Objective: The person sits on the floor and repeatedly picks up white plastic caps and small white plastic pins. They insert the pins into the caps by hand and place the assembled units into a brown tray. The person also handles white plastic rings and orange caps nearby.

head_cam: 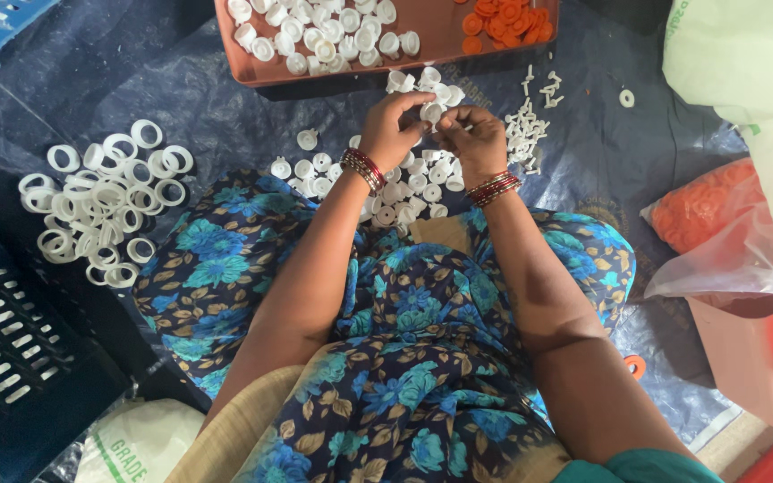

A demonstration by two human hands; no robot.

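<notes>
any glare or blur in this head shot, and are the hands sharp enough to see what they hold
Head view: soft even light, no hard shadows; mild sheen on the plastic bag; left hand and right hand slightly soft, pinching a small white cap; edges bend from the wide lens.

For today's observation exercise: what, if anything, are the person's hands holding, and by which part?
Both hands, the left hand and the right hand, meet on a small white plastic cap, pinched at its rim by the fingertips. The exact grip cannot be told.

Rings [105, 204] left (caps [404, 183] ahead)
</notes>
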